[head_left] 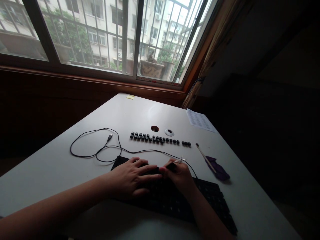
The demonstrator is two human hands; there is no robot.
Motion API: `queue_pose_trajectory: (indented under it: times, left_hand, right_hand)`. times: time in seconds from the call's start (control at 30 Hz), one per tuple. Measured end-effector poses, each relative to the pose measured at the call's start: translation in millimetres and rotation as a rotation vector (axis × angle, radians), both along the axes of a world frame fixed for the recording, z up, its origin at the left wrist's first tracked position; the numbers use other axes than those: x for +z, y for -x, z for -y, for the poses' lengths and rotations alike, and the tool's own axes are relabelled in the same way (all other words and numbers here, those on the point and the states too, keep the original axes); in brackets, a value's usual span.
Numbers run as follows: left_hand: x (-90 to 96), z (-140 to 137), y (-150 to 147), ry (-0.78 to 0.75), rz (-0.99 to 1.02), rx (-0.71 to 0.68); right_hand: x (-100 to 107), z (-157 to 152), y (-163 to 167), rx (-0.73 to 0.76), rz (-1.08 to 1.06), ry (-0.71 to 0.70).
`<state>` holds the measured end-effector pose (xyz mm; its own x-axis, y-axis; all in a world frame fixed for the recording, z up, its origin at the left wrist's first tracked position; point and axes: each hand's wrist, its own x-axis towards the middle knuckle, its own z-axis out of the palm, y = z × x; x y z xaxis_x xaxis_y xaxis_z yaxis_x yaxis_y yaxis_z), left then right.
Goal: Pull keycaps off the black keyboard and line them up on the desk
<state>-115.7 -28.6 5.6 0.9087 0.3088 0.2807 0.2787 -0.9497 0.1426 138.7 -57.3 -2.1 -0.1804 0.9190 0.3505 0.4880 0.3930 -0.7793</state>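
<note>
Two bare hands of yours are at the black plastic keyboard (212,191), which lies at the near part of the white, smooth-topped table (82,180). Your left hand (135,175) rests palm down across its left part, fingers extended and slightly spread, gripping nothing that shows. Your right hand (180,176) is closed, its fingers pinching a small dark object with a shiny silver end (171,166) just beside your left fingertips; what it is you cannot tell in this shadow. Beyond the keyboard, you have small black square keycaps (146,139) lined up in rows, and to their left a thin black cable (96,155) loops near its silver USB plug (110,137). To your right, a slim pale-handled brush (205,157) lies partly over a crumpled purple cloth (221,170)
</note>
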Motion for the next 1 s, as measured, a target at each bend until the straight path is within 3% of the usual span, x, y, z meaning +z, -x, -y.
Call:
queue_pose_trajectory:
  times: [0.43, 0.77, 1.0]
  left_hand:
    - [1.6, -2.9, -0.3, 0.073, 0.131, -0.028]
    - [-14.6, -16.9, 0.8, 0.424, 0.331, 0.147]
    - [-11.6, -17.8, 0.3, 0.519, 0.374, 0.078]
  right_hand:
    - [9.6, 3.4, 2.6, 0.082, -0.213, 0.189]
    - [18.1, 10.6, 21.3, 0.179, -0.31, 0.376]
    - [16.5, 10.2, 21.1, 0.122, -0.31, 0.417]
